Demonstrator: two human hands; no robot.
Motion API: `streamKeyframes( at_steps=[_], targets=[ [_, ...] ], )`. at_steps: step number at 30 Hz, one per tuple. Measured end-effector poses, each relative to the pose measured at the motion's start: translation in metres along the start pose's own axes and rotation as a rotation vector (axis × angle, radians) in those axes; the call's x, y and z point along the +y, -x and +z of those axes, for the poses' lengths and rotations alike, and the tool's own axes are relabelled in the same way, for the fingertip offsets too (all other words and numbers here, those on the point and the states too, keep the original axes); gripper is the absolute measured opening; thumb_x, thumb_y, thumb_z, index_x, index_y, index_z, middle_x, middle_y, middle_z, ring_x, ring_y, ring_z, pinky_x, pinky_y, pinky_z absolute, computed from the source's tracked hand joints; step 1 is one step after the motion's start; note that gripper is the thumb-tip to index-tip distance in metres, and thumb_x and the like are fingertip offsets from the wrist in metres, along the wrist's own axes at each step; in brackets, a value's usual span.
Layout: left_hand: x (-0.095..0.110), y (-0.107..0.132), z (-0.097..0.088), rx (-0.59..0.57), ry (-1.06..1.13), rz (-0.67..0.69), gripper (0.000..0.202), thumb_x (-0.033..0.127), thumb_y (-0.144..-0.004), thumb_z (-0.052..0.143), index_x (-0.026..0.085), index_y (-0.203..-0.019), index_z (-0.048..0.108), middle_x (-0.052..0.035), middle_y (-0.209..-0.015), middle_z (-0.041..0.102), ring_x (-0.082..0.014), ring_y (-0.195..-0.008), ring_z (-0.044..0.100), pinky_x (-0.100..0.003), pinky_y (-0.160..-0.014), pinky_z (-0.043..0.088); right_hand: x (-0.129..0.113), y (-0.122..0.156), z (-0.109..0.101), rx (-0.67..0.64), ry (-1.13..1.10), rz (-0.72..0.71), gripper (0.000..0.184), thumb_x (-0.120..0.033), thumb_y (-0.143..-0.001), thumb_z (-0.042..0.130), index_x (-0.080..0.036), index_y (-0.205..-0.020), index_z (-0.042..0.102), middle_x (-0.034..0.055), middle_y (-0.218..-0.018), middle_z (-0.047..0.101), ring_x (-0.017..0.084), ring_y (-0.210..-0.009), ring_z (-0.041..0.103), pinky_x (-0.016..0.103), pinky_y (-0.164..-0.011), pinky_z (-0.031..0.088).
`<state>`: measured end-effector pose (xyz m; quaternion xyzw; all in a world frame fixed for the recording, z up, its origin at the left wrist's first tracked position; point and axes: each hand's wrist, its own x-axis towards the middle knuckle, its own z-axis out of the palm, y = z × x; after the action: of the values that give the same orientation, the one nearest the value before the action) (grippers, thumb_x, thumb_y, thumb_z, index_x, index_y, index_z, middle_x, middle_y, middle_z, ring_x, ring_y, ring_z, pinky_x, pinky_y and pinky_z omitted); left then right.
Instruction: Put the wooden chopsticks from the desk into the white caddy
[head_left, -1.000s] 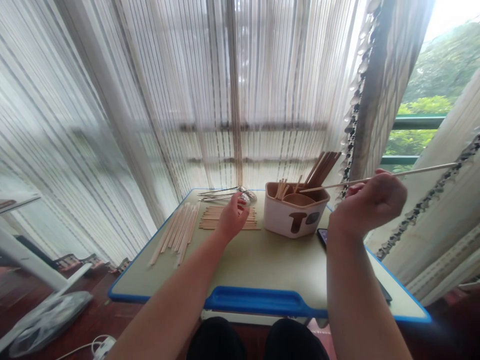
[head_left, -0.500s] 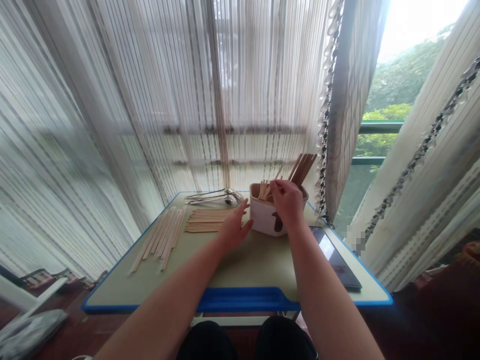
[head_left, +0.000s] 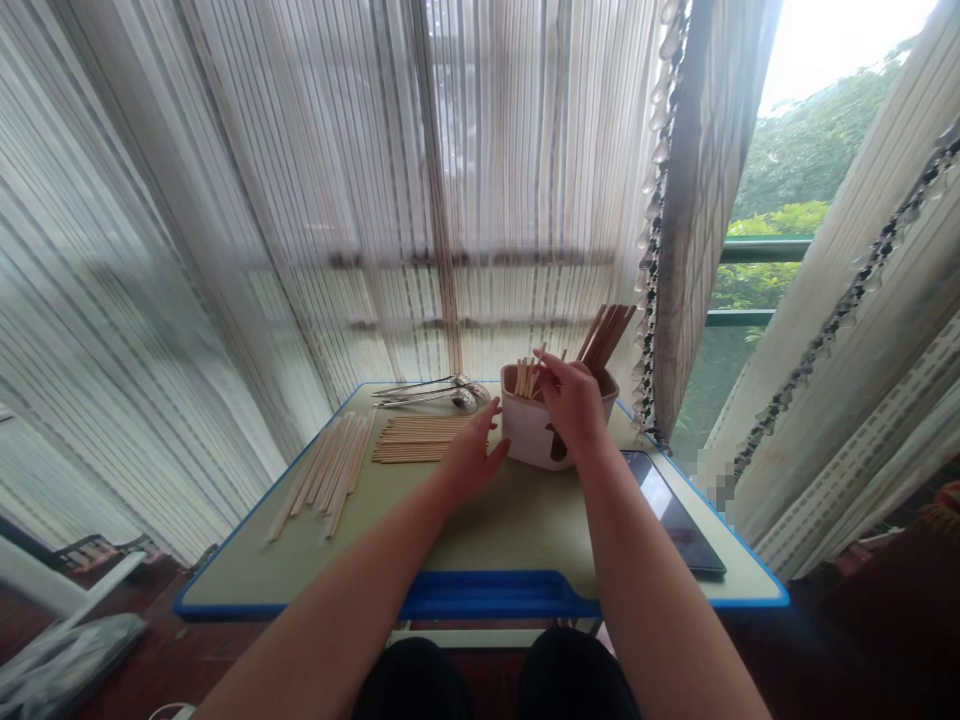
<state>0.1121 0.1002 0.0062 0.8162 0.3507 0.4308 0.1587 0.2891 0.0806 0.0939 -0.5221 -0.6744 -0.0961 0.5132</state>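
On the worktop [head_left: 517, 530], the right hand [head_left: 573, 400] has reached the container [head_left: 531, 438], its sticks [head_left: 525, 378] now within reach, grip unclear; left hand [head_left: 470, 452], empty, spreads just left of it.

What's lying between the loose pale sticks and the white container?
In the head view, a row of sticks, partly overlapped by the left hand, lies between the loose pale sticks and the white container; metal utensils lie behind the row.
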Motion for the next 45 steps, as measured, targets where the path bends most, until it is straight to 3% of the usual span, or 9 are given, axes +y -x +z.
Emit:
streamKeyframes(
  at_steps=[5, 15, 23, 27, 31, 33, 36, 40, 45],
  targets=[
    [0.001, 0.0, 0.001, 0.006, -0.013, 0.007, 0.065, 0.03, -0.083, 0.05, 0.025, -0.142, 0.022, -0.0114, -0.131, 0.048, -0.0187, -0.099, 0.056, -0.038, -0.084, 0.05, -0.001, 0.001, -0.001, -0.17, 0.106, -0.027, 0.033, -0.03, -0.087, 0.042, -0.02, -0.107, 0.067, 0.0083, -0.085, 0.067, 0.019, -0.085, 0.059, 0.027, -0.081, 0.043],
    [-0.001, 0.001, 0.004, 0.025, -0.019, 0.012, 0.061, 0.03, -0.083, 0.05, 0.024, -0.139, 0.027, -0.0116, -0.13, 0.047, -0.0174, -0.096, 0.056, -0.037, -0.083, 0.05, -0.004, 0.002, -0.002, -0.068, -0.033, 0.003, 0.034, -0.025, -0.081, 0.046, -0.018, -0.108, 0.066, 0.0075, -0.091, 0.069, 0.02, -0.085, 0.06, 0.03, -0.081, 0.045],
    [0.004, 0.0, 0.003, 0.006, -0.062, 0.005, 0.054, 0.03, -0.083, 0.05, 0.022, -0.134, 0.037, -0.0108, -0.129, 0.048, -0.0174, -0.094, 0.058, -0.036, -0.082, 0.051, -0.001, 0.0, 0.0, -0.083, -0.075, -0.07, 0.022, -0.018, -0.075, 0.048, -0.02, -0.08, 0.069, 0.0037, -0.083, 0.069, 0.02, -0.084, 0.058, 0.03, -0.081, 0.043],
    [-0.001, -0.002, -0.008, 0.024, -0.191, 0.031, 0.041, 0.03, -0.083, 0.049, 0.018, -0.123, 0.051, -0.0105, -0.127, 0.052, -0.0212, -0.108, 0.054, -0.038, -0.095, 0.045, -0.006, 0.004, -0.004, 0.048, -0.014, -0.063, 0.031, -0.015, -0.072, 0.046, -0.019, -0.094, 0.067, 0.0058, -0.09, 0.067, 0.021, -0.089, 0.057, 0.033, -0.085, 0.043],
    [-0.022, -0.008, -0.04, 0.151, -0.341, -0.052, 0.028, 0.027, -0.082, 0.049, 0.018, -0.105, 0.062, -0.0088, -0.113, 0.061, -0.0213, -0.109, 0.053, -0.038, -0.099, 0.041, -0.025, 0.02, -0.007, 0.205, 0.05, -0.128, 0.038, -0.017, -0.076, 0.044, -0.018, -0.111, 0.058, 0.0111, -0.106, 0.06, 0.024, -0.102, 0.053, 0.037, -0.092, 0.039],
    [-0.038, -0.009, -0.059, 0.268, -0.39, -0.145, 0.027, 0.026, -0.082, 0.047, 0.017, -0.103, 0.062, -0.0089, -0.109, 0.062, -0.0207, -0.105, 0.056, -0.037, -0.096, 0.044, -0.037, 0.029, -0.001, 0.103, 0.023, -0.25, 0.035, -0.021, -0.078, 0.044, -0.018, -0.11, 0.058, 0.0118, -0.105, 0.059, 0.023, -0.102, 0.052, 0.036, -0.091, 0.04],
    [-0.061, -0.006, -0.085, 0.336, -0.457, -0.237, 0.027, 0.026, -0.082, 0.047, 0.015, -0.1, 0.063, -0.0092, -0.106, 0.063, -0.0204, -0.1, 0.058, -0.036, -0.093, 0.045, -0.054, 0.041, 0.018, -0.214, 0.016, -0.396, 0.03, -0.022, -0.082, 0.041, -0.02, -0.105, 0.06, 0.009, -0.101, 0.061, 0.019, -0.093, 0.056, 0.029, -0.082, 0.042],
    [-0.082, 0.002, -0.104, 0.338, -0.494, -0.321, 0.027, 0.026, -0.08, 0.049, 0.015, -0.101, 0.063, -0.0097, -0.107, 0.063, -0.0197, -0.097, 0.058, -0.034, -0.092, 0.045, -0.064, 0.05, 0.048, -0.607, 0.178, -0.351, 0.027, -0.024, -0.086, 0.038, -0.02, -0.092, 0.064, 0.0066, -0.092, 0.065, 0.016, -0.077, 0.059, 0.025, -0.067, 0.04],
    [-0.09, 0.004, -0.111, 0.341, -0.506, -0.37, 0.028, 0.027, -0.081, 0.048, 0.014, -0.102, 0.063, -0.0099, -0.105, 0.063, -0.0191, -0.096, 0.059, -0.032, -0.09, 0.045, -0.057, 0.052, 0.065, -0.791, 0.26, -0.285, 0.025, -0.025, -0.086, 0.04, -0.019, -0.091, 0.064, 0.0066, -0.094, 0.065, 0.017, -0.079, 0.06, 0.025, -0.065, 0.039]
  ],
)
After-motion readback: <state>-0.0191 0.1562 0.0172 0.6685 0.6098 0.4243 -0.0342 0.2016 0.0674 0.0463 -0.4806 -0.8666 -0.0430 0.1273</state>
